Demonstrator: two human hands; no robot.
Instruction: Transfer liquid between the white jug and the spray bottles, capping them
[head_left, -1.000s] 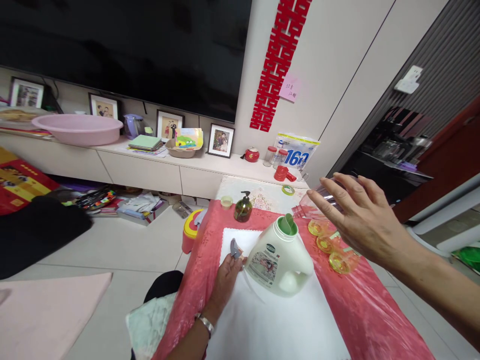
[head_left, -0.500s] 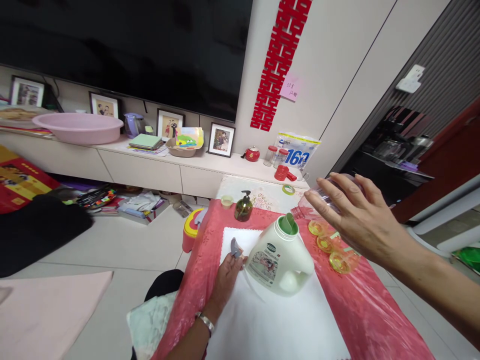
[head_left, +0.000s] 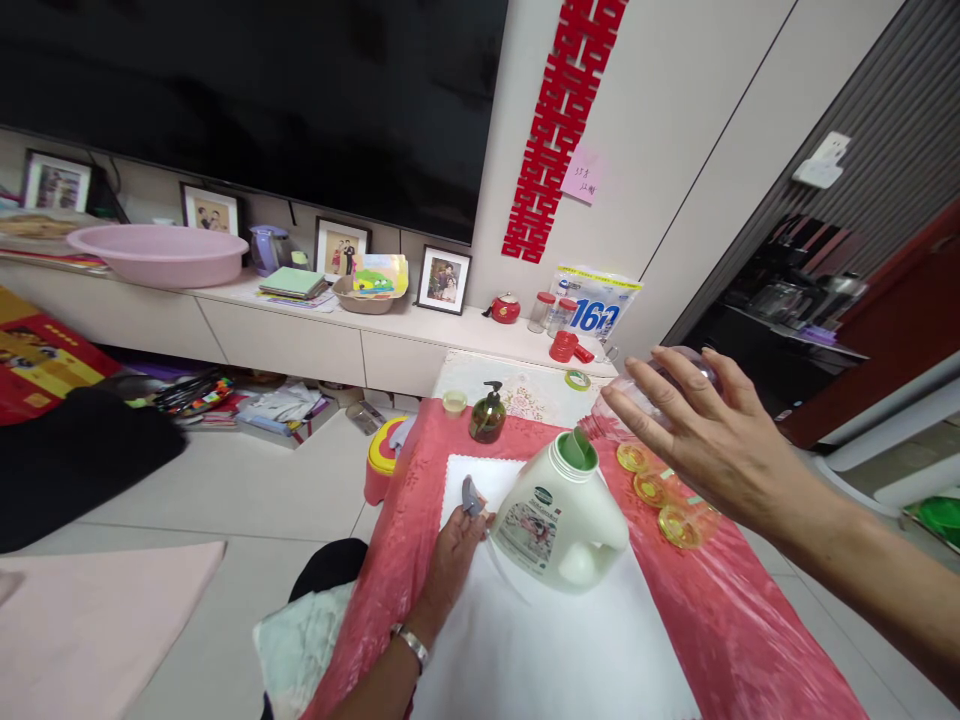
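Note:
A large pale green detergent jug (head_left: pixel 551 530) stands uncapped on a white sheet (head_left: pixel 555 650), its green pouring spout (head_left: pixel 576 449) showing in the mouth. My right hand (head_left: pixel 705 420) is wrapped round a clear bottle (head_left: pixel 611 422), tipped so that its neck is at the jug's spout; whether liquid flows, I cannot tell. On the jug's left side, my left hand (head_left: pixel 454 550) grips a grey spray head (head_left: pixel 472 497), from which a thin pale tube seems to trail over the sheet. The fingers of this hand are close against the jug.
Behind the jug stands a dark green pump bottle (head_left: pixel 487 415) beside a small pale cup (head_left: pixel 454 402). Several yellow transparent bottles (head_left: pixel 679 525) lie to the right on the red table cover (head_left: pixel 757 620). Green tape (head_left: pixel 577 380) and red lids (head_left: pixel 563 347) are farther back.
My right hand has shifted slightly left with the clear bottle, bringing its neck closer over the jug's spout. My left hand and the jug stay put.

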